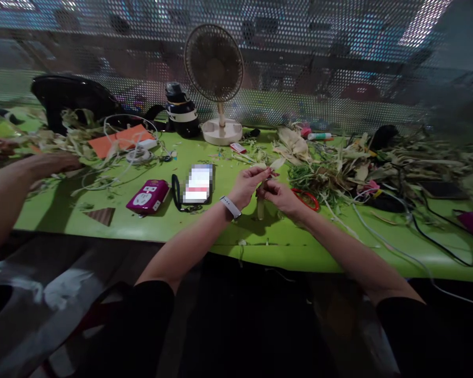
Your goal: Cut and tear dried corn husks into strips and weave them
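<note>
My left hand [249, 186], with a pale band at the wrist, is closed on a pale strip of dried husk [261, 207] above the green table [205, 233]. Pressed up against it, my right hand [276, 195] pinches the same husk. One end of the strip hangs below the fingers and another pale piece sticks up over them. A red ring-shaped object [308, 200] lies just right of my right hand. To the left of my hands, a phone [199, 184] with a lit screen rests on the table.
Behind stand a fan [222, 131] and a dark bottle [182, 116]. Husks and grass [339, 168] pile up at right, with cables across the table. A purple power adapter [148, 197] and orange paper [120, 140] lie left. Another person's arm [19, 181] reaches in at far left.
</note>
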Demonstrator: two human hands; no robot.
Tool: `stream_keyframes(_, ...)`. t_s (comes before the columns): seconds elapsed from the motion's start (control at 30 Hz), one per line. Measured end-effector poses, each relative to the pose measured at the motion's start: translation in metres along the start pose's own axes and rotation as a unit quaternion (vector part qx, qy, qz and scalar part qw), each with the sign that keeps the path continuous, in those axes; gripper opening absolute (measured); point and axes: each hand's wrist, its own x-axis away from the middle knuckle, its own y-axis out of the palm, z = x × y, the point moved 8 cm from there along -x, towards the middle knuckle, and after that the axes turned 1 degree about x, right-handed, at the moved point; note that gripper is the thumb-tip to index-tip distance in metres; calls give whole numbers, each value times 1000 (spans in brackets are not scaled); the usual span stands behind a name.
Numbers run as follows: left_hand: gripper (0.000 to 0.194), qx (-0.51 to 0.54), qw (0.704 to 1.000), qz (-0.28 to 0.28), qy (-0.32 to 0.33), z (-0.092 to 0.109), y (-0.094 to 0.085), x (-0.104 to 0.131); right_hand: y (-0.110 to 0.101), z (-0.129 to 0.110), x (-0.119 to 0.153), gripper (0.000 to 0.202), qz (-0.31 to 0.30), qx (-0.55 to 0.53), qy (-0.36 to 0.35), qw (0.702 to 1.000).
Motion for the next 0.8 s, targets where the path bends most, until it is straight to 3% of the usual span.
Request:
stream_keyframes(0.13, 27, -21, 1000, -4, 8, 2, -2, -3, 3, -12, 3, 25, -13, 55, -14, 998)
stream_keyframes(0.2, 25, -29, 999, 7, 25, 6, -6, -5, -5, -28, 8, 26, 11, 127, -32, 991)
stream_keyframes(0.27, 24, -32, 999, 20, 32, 8, -9, -6, -26, -55, 16, 24, 102, 219, -89, 966)
stream_keyframes(0.33, 30, -34, 999, 16, 19, 7, -8, -7, -56, -80, 29, 27, 241, 269, -156, 919)
stream_keyframes(0.4, 40, -39, 999, -4, -2, 5, -4, -6, -74, -89, 34, 27, 298, 284, -184, 893)
stream_keyframes(0.5, 52, -59, 997, -28, -42, 0, 0, -1, -76, -79, 21, 33, 235, 308, -171, 906)
stream_keyframes(0.6, 52, -91, 993, -34, -70, -3, 0, 2, -69, -60, 10, 41, 165, 305, -114, 931)
stream_keyframes(0.7, 41, -119, 992, -23, -35, 3, -2, 1, -66, -48, 6, 43, 138, 273, -56, 950)
stream_keyframes(0.8, 32, -151, 987, -54, 10, 9, 4, 1, -67, -50, 6, 40, 140, 268, -67, 951)
